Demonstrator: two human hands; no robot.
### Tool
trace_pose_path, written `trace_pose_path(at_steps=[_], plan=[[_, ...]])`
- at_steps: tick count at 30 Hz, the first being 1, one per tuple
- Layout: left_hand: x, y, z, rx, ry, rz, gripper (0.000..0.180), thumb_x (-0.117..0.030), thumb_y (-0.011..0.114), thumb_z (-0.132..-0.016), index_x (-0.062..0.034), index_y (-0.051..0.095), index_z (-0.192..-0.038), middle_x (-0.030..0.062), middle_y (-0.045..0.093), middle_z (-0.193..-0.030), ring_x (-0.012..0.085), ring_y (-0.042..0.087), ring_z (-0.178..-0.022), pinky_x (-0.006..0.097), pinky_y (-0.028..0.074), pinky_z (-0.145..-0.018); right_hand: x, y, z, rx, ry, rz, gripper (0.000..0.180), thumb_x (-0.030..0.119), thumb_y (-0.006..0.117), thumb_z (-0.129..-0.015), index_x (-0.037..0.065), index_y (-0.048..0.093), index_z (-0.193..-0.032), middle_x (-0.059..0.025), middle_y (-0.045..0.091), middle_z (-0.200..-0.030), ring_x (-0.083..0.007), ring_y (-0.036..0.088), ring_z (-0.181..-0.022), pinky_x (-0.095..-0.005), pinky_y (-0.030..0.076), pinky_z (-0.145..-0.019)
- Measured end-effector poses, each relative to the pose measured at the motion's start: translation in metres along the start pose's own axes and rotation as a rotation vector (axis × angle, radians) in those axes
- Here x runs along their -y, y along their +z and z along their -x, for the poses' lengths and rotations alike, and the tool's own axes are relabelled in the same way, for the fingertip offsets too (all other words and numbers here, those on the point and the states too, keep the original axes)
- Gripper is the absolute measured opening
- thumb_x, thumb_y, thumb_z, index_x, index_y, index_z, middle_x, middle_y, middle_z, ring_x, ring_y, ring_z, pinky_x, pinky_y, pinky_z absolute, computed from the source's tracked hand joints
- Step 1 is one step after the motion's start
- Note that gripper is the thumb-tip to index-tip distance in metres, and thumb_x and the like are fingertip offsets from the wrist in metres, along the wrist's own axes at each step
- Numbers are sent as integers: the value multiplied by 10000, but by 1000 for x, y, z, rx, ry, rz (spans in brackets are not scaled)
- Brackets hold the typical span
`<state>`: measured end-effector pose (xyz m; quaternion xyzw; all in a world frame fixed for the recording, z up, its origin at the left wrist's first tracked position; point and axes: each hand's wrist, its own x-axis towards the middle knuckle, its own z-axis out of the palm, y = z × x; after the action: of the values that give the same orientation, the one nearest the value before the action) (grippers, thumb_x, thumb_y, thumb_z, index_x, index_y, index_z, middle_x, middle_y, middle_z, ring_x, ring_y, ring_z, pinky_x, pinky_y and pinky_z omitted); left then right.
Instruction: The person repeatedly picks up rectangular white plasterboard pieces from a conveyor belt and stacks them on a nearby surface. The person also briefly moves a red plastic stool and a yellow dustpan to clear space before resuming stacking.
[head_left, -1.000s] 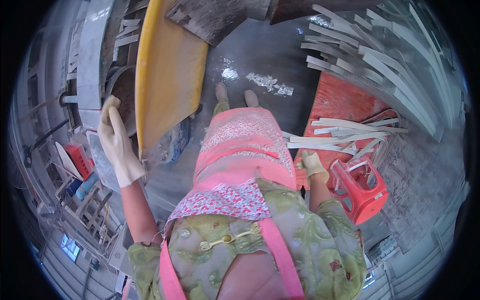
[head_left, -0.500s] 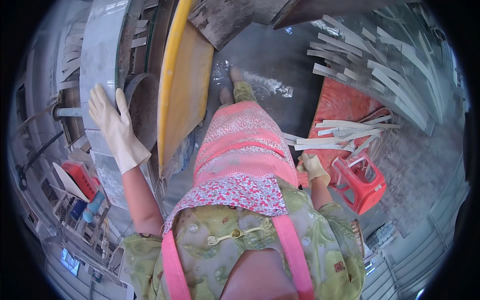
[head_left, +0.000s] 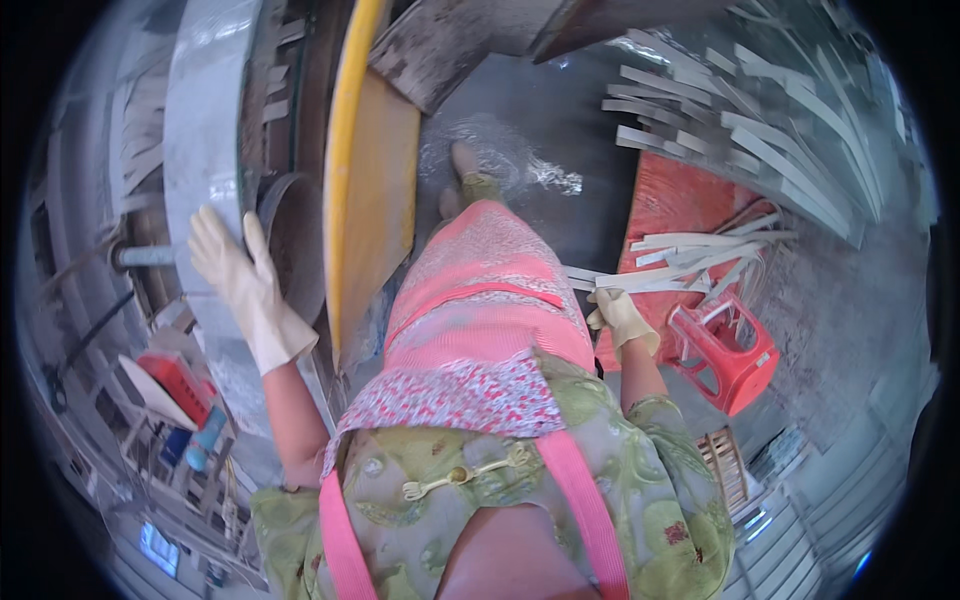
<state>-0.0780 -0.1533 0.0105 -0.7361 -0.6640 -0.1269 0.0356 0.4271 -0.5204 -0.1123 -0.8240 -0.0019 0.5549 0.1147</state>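
My left hand (head_left: 240, 280), in a cream rubber glove, lies on a row of pale grey slabs (head_left: 208, 110) on the left side. Its fingers are stretched out and the thumb stands apart at the slab edge. My right hand (head_left: 622, 318), gloved the same way, hangs low at my right with its fingers curled in. Whatever is inside those fingers is hidden. Just beyond it are the ends of long pale strips (head_left: 690, 262), which lie over a red board (head_left: 655, 205); I cannot tell whether the hand touches them.
A yellow-edged panel (head_left: 345, 170) stands between the slabs and my legs. Wet dark floor (head_left: 560, 120) lies ahead. A red plastic stool (head_left: 740, 370) is at my right, with more pale strips (head_left: 790, 160) piled beyond. A red crate (head_left: 175, 385) sits at the lower left.
My right hand has moved slightly forward, nearer the strip ends. My left hand stays flat on the slabs, a little lower in view. My feet have shifted, and ripples spread in the water.
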Motion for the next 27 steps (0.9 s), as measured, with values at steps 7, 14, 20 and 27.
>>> trace_pose_path(at_steps=[7, 14, 20, 27], plan=[[-13, -6, 1, 13, -16, 66, 694, -434, 588, -1143, 2, 432, -1659, 323, 423, -1697, 534, 358, -1575, 584, 243, -1319, -27, 5, 9, 43, 50, -44, 440, 285, 542, -1037, -83, 738, -1179, -196, 739, -715, -267, 692, -546, -385, 587, -549], [-11, -2, 12, -37, -5, 9, 665, -383, 645, -1124, 21, 468, -1623, 332, 479, -1647, 527, 428, -1516, 572, 305, -1283, -83, -32, -8, 30, 99, 17, 414, 281, 576, -1050, -79, 773, -1102, -202, 747, -715, -269, 696, -520, -390, 588, -519], [-1, 1, 9, -73, 31, -5, 662, -396, 663, -1105, 28, 507, -1590, 324, 518, -1614, 514, 454, -1496, 561, 337, -1262, -69, -67, -19, 48, 14, 24, 416, 292, 579, -1030, -72, 773, -1086, -200, 739, -704, -262, 686, -528, -399, 582, -537], [8, 10, 14, -139, 4, 4, 685, -456, 691, -1067, 8, 568, -1555, 292, 560, -1587, 470, 493, -1482, 529, 358, -1259, -89, -133, -38, 17, -89, 136, 405, 314, 611, -1062, -62, 743, -1134, -162, 722, -706, -237, 688, -557, -382, 580, -550]])
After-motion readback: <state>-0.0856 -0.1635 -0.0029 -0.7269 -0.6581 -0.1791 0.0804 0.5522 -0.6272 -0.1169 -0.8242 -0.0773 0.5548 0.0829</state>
